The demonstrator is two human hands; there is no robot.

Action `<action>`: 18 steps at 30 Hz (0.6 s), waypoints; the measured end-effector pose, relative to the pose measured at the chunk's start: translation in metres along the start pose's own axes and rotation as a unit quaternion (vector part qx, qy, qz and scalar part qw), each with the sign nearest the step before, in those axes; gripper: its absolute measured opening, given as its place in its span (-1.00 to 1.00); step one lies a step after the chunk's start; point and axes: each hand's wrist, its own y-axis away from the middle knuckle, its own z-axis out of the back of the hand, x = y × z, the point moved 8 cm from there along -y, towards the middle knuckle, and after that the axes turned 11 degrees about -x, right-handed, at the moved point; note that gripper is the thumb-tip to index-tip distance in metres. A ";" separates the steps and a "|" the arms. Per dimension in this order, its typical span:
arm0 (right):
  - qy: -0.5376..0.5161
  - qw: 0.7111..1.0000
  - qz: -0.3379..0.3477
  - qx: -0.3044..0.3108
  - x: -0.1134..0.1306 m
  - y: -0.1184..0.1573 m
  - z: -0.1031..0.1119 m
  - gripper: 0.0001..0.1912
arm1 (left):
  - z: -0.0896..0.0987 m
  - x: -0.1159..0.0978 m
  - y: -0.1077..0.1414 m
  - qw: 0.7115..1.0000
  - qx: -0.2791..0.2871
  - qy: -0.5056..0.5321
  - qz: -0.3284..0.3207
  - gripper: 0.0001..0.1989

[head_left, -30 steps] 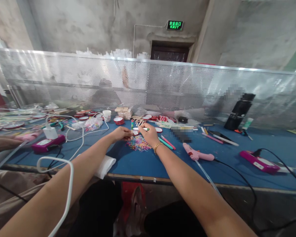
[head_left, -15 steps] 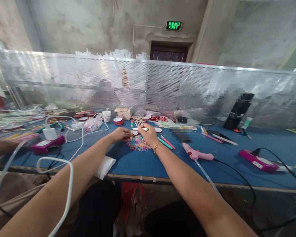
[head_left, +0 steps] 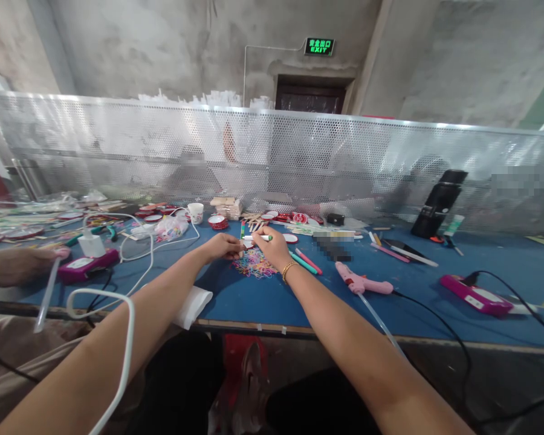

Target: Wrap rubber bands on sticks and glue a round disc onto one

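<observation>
My right hand (head_left: 274, 246) is closed around a white marker pen (head_left: 256, 237) with a green end, held nearly level. Close by, my left hand (head_left: 223, 246) pinches a thin stick (head_left: 243, 230) that stands upright and shows green. The marker's left end meets or lies very near the stick; I cannot tell whether they touch. Below both hands, a loose heap of colourful small rubber bands (head_left: 256, 266) covers part of the blue tabletop (head_left: 249, 302). A teal marker (head_left: 303, 262) and a pink marker (head_left: 310, 261) lie right of my right wrist.
A pink glue gun (head_left: 362, 284) and a purple power strip (head_left: 476, 296) lie to the right. White cable (head_left: 129, 338) loops over my left forearm. A co-worker's hand (head_left: 36, 266) grips another glue gun at far left. A paper cup (head_left: 195, 212) and black bottle (head_left: 439, 204) stand behind.
My hands, the marker and the stick stay almost where they were. At far left the co-worker's hand has come further into view, and the glue gun's clear stick has swung to the right.
</observation>
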 end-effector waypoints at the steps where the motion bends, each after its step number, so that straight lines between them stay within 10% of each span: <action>1: 0.001 1.000 0.000 0.000 0.000 0.000 0.000 -0.78 | 0.000 -0.001 0.001 1.000 -0.002 0.001 0.001 -0.61; 18: -0.001 1.000 0.000 0.005 0.000 0.000 0.000 -0.76 | 0.000 -0.005 0.004 1.000 -0.006 0.005 0.002 -0.62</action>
